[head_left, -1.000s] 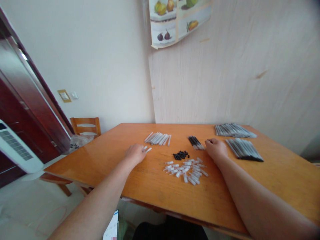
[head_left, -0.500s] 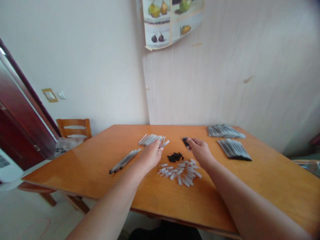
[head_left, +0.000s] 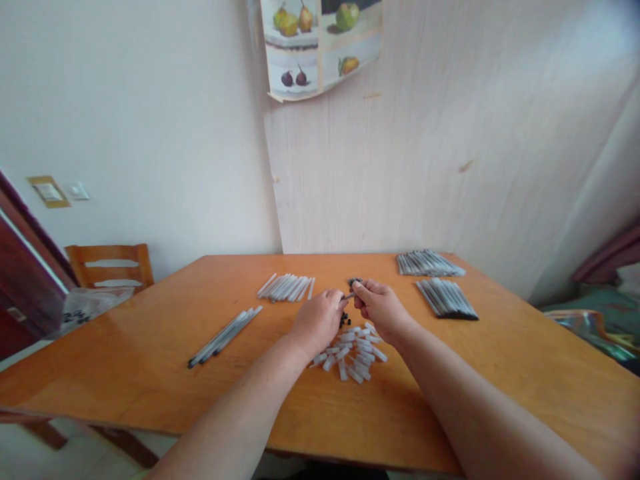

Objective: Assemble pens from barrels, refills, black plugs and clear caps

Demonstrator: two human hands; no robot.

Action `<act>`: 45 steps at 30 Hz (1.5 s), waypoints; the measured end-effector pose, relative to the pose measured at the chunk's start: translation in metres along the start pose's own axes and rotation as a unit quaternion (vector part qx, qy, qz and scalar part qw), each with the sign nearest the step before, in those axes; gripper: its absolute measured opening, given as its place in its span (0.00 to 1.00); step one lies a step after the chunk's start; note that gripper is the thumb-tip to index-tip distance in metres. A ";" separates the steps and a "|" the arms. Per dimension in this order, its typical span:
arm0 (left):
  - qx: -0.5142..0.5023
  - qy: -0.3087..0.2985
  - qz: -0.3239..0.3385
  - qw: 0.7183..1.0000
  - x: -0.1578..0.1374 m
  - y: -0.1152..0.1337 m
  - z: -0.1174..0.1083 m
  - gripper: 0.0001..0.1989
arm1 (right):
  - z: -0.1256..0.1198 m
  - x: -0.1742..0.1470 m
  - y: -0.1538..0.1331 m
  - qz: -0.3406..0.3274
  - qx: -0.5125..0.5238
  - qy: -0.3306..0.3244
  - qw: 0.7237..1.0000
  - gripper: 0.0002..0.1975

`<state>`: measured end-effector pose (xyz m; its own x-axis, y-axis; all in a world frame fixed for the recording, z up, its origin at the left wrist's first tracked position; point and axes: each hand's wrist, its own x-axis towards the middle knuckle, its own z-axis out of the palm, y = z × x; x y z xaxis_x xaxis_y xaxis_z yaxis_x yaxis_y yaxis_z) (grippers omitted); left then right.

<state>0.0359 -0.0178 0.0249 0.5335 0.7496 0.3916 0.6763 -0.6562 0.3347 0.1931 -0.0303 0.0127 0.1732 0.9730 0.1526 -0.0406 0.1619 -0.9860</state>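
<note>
Farthest left, the long tubes with dark ends [head_left: 225, 337] lie aslant on the table [head_left: 135, 373], well clear of your arms, and a dragged sleeve or elbow seems unlikely to reach them. Next, the clear tubes [head_left: 287, 287] sit loosely side by side beyond your left hand [head_left: 320, 321]; a knuckle pushed forward could set them rolling. Your left fingers are drawn in narrow at one end of a slim dark piece [head_left: 349, 296], which spans the small gap between your hands; your palm hides anything else there. Uneven pressure from the two sides could bend it or flick it loose. Just below, the small black pieces [head_left: 346, 320] and the short white pieces [head_left: 355, 357] lie partly behind your left hand, so a dropped wrist could scatter them. Your right hand [head_left: 383, 310] pinches the other end between thumb and finger, close to the dark sticks [head_left: 352, 281], which a careless knuckle might nudge. Farther right, the near bundle [head_left: 447, 299] and far bundle [head_left: 430, 263] lie untouched.
</note>
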 end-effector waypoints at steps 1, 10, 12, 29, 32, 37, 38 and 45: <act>-0.007 -0.001 -0.002 1.000 0.000 0.001 0.000 0.12 | -0.001 0.000 -0.001 -0.002 0.000 -0.004 1.000 0.19; -0.158 -0.020 -0.012 0.987 0.010 0.003 -0.006 0.13 | -0.012 0.001 -0.014 -0.004 0.038 -0.018 0.999 0.19; -0.208 -0.042 -0.062 0.975 0.008 -0.003 -0.008 0.14 | -0.027 0.006 -0.020 -0.010 0.060 0.028 0.998 0.17; -0.610 0.090 -0.298 0.729 0.028 -0.050 -0.003 0.04 | -0.028 -0.011 -0.024 0.059 -0.204 -0.221 0.952 0.06; -0.632 0.097 -0.307 0.705 0.026 -0.060 0.005 0.04 | -0.025 -0.016 -0.026 0.067 -0.261 -0.257 0.928 0.06; -0.650 0.106 -0.310 0.686 0.025 -0.067 0.011 0.03 | -0.023 -0.019 -0.027 0.052 -0.341 -0.314 0.885 0.05; -0.657 0.106 -0.308 0.680 0.025 -0.067 0.011 0.03 | -0.023 -0.019 -0.027 0.046 -0.350 -0.322 0.879 0.06; -0.693 0.103 -0.295 0.650 0.019 -0.058 0.007 0.03 | -0.024 -0.016 -0.025 0.042 -0.319 -0.276 0.906 0.09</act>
<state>0.0105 0.0355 0.0071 0.2135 0.9721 -0.0973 -0.4496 0.1862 0.8736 0.2150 -0.0537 0.0334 -0.3298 0.9400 -0.0871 0.5765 0.1275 -0.8071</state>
